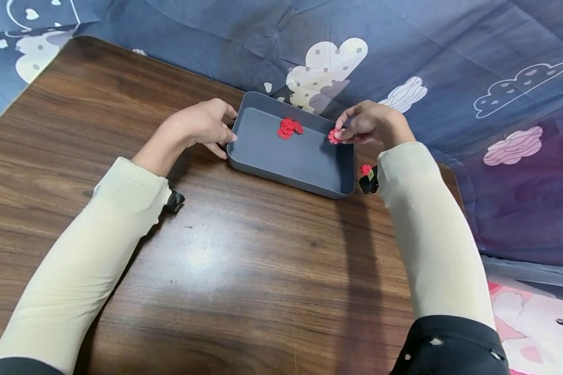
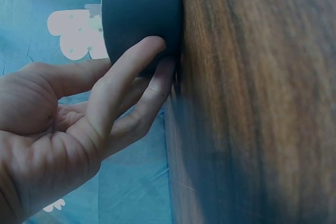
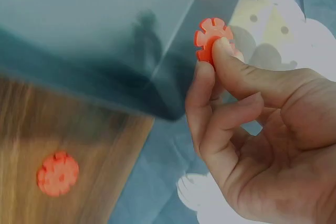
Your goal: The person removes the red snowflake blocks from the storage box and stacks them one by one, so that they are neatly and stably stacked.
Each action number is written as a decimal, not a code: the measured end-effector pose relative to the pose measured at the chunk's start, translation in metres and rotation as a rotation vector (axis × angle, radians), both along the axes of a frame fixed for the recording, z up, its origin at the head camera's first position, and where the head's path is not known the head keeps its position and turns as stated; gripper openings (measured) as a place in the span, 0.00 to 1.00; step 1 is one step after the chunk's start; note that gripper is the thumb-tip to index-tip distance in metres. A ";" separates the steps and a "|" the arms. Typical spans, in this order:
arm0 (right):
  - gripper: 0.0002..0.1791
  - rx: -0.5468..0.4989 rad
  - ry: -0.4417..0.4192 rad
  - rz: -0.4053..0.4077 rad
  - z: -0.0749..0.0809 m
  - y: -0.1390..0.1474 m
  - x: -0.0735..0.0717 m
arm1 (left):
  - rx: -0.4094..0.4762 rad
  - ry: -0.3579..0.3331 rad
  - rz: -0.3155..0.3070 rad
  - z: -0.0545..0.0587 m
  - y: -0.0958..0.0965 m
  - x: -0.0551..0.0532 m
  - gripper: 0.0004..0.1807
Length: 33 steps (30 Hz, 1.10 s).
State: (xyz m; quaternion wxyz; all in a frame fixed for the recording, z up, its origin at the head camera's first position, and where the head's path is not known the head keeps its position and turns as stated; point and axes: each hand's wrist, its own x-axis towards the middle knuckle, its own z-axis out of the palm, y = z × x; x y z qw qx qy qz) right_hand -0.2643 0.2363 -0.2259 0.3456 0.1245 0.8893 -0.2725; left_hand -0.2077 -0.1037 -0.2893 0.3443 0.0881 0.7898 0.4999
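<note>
A grey rectangular tray (image 1: 291, 179) sits on the wooden table. My left hand (image 1: 206, 127) holds its left end; in the left wrist view, fingers (image 2: 126, 72) lie against the outer wall, while the thumb reaches the rim. Above the tray's right end, my right hand (image 1: 368, 124) pinches a red notched plastic disc (image 3: 211, 31) between thumb and fingers. Several similar red discs (image 1: 288, 128) lie in a small heap inside the tray, towards its far side. Another red disc (image 3: 58, 173) rests on the table, outside the tray's right end.
The brown table (image 1: 206, 291) stretches towards me and to the left. Behind it hangs a blue cloth (image 1: 225, 36) with cloud patterns, close to the tray's far side. A pink patterned cloth (image 1: 539, 333) shows at the lower right.
</note>
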 end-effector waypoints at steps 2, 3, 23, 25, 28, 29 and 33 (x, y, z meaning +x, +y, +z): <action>0.05 0.006 -0.002 0.002 0.004 0.006 0.000 | -0.001 0.001 -0.001 0.000 0.000 0.000 0.40; 0.05 0.011 -0.002 0.002 0.006 0.009 0.001 | -0.001 0.004 -0.003 0.000 0.000 0.000 0.40; 0.04 0.019 -0.072 -0.049 0.023 0.077 0.015 | -0.009 0.023 -0.022 0.000 -0.003 0.000 0.40; 0.05 0.001 -0.079 -0.073 0.021 0.084 0.018 | -0.008 0.024 -0.022 0.000 -0.002 0.001 0.40; 0.09 -0.033 -0.089 -0.115 0.018 0.093 0.023 | -0.011 0.024 -0.021 0.000 -0.001 0.001 0.40; 0.10 -0.048 -0.093 -0.127 0.016 0.097 0.024 | -0.013 0.025 -0.022 0.000 0.000 0.000 0.40; 0.13 -0.086 -0.099 -0.153 0.007 0.108 0.029 | -0.021 0.033 -0.024 -0.001 0.001 0.000 0.39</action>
